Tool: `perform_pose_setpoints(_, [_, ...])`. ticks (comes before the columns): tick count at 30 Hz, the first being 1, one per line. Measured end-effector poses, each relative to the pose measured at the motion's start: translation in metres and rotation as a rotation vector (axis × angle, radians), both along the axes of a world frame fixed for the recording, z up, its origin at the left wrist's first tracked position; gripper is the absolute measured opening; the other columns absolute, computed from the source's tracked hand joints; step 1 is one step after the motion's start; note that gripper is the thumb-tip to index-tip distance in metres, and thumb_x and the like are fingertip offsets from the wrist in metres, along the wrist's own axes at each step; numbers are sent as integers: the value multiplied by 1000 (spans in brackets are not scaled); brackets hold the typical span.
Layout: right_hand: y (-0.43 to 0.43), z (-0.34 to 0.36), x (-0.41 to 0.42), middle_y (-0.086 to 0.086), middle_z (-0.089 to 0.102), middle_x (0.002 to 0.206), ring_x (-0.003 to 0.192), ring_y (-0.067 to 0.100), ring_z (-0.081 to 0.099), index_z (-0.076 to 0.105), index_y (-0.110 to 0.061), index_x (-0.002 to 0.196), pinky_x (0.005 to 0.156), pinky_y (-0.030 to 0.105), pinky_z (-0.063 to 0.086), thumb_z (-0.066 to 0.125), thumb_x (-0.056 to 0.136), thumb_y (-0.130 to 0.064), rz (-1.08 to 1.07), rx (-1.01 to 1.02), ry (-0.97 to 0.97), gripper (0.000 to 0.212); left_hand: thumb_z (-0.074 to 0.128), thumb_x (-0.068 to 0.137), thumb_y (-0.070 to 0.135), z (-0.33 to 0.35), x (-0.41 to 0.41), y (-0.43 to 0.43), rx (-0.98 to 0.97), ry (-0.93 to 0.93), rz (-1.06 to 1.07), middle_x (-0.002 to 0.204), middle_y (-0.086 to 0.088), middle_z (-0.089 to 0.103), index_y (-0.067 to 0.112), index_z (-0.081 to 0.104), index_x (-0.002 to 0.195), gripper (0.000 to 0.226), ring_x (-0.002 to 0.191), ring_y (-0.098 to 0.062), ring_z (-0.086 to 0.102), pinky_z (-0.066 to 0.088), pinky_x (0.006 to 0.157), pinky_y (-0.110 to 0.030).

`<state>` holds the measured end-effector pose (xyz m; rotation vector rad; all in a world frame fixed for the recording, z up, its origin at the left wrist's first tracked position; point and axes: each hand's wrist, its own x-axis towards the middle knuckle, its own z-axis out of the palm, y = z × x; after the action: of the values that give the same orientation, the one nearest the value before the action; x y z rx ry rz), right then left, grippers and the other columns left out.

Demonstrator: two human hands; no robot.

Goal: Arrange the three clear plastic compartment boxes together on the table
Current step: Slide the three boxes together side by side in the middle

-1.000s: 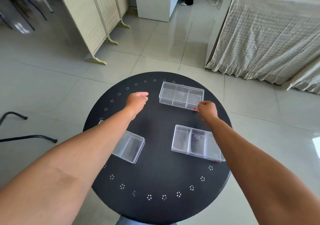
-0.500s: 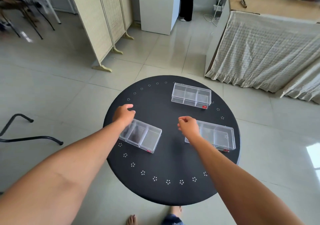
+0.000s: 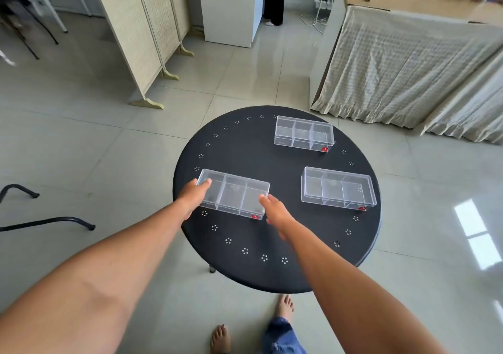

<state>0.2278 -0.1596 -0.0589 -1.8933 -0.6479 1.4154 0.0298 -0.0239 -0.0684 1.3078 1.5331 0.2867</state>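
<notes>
Round black table (image 3: 272,244) with three clear compartment boxes lying apart. The left hand (image 3: 193,198) and right hand (image 3: 276,212) grip opposite ends of the near-left box (image 3: 234,194). The near-right box (image 3: 337,187) and far box (image 3: 303,133) sit untouched.

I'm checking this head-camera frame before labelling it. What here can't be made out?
- Red labels on the near-left box, the right box and the far box: too small to read.
- Left hand and right hand: firm grip or mere touch, unclear.
- Table legs: mostly hidden by the tabletop.
</notes>
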Motion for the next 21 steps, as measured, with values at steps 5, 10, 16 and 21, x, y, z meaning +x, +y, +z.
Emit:
perform_pose_setpoints(5, [-13,-3,-1,-10,57,92,75,4,49,55,-19,114,66,21,38,41,106,-30,-119,49,-50,19,49,96,46,-2,2,-13,15,-29,-33,147,-6,51,8,48,144,61,135,-25,48,36,110,-36])
perform_pose_setpoints(10, [-33,-3,18,-7,54,81,68,7,46,55,-15,98,60,22,36,40,106,-25,-202,57,-120,20,53,93,48,-3,14,-29,-1,-101,-74,108,-2,70,19,70,107,37,101,-25,64,49,94,-38])
perform_pose_setpoints(16, [-55,2,41,-5,50,73,60,9,44,57,-13,89,39,9,39,41,106,-19,-287,46,-192,24,52,89,52,2,34,-48,-30,-113,-150,97,-3,58,24,59,94,29,86,-24,53,50,89,-39])
perform_pose_setpoints(21, [-62,1,49,6,55,90,65,14,43,62,5,115,61,24,39,41,105,-21,-277,20,-199,34,51,92,49,6,41,-57,-59,-137,-189,100,-2,53,24,53,96,25,89,-21,49,45,83,-36])
